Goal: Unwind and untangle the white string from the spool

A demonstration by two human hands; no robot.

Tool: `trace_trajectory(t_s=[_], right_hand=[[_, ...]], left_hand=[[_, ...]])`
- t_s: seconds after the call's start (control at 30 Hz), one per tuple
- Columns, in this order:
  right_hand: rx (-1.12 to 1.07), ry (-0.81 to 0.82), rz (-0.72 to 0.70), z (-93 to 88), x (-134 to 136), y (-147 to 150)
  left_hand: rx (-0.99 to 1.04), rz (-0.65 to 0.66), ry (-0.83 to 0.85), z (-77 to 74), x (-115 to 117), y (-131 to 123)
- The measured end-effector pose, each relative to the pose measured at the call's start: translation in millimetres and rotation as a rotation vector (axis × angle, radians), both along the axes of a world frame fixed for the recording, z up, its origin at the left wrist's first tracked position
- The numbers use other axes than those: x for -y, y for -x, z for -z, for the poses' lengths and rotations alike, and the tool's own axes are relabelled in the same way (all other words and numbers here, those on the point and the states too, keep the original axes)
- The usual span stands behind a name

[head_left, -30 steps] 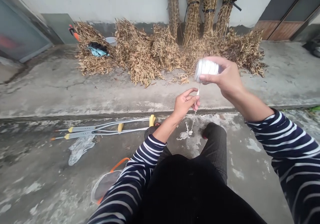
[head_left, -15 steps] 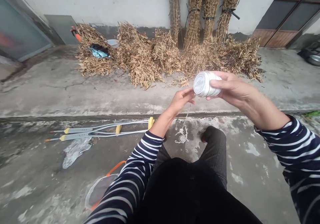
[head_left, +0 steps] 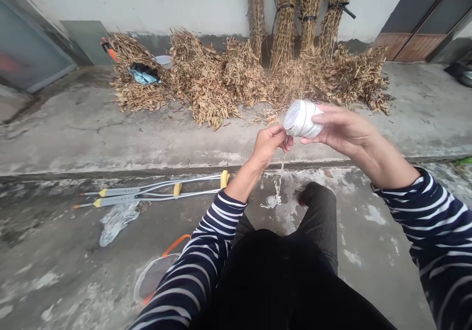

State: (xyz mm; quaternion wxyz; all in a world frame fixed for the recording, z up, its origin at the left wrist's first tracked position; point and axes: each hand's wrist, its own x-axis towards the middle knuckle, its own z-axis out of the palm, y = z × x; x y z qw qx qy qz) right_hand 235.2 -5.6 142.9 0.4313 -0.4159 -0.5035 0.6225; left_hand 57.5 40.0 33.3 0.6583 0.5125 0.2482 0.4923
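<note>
My right hand (head_left: pixel 346 133) grips a white cylinder (head_left: pixel 308 121) with grey print on its round end and dark lines around its side. It is held tilted, the printed end facing left. My left hand (head_left: pixel 271 145) is closed, thumb and fingers pinched beside the lower left edge of the cylinder. From these fingers a thin white string (head_left: pixel 282 166) hangs toward the ground. Between my feet lies a small tangled white heap (head_left: pixel 273 200) with a round piece in it. Whether the string is joined to the cylinder is hidden by my fingers.
Crutches (head_left: pixel 147 192) lie at left beside a clear plastic bag (head_left: pixel 118 223). A mesh basket (head_left: pixel 153 276) with an orange handle stands near my left sleeve. Past a low concrete step (head_left: pixel 129 145), dried plants (head_left: pixel 210 84) are heaped, with tied bundles (head_left: pixel 283 30) against the wall.
My left fingers have closed from a looser pose into a pinch near the cylinder. The cylinder has shifted slightly up and left, and the hanging string shows more clearly.
</note>
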Motion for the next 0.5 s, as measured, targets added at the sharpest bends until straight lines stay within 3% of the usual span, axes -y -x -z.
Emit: trace_trajectory(t_s=[0.23,0.5], right_hand=[[0.037,-0.074,0.015,10.8,2,-1],[0.309,-0.318,0.197,18.9,8,5]], left_hand=[[-0.120,-0.103,-0.109,-3.2,-14,-2],[-0.068,-0.055,-0.071,3.6,1,-6]])
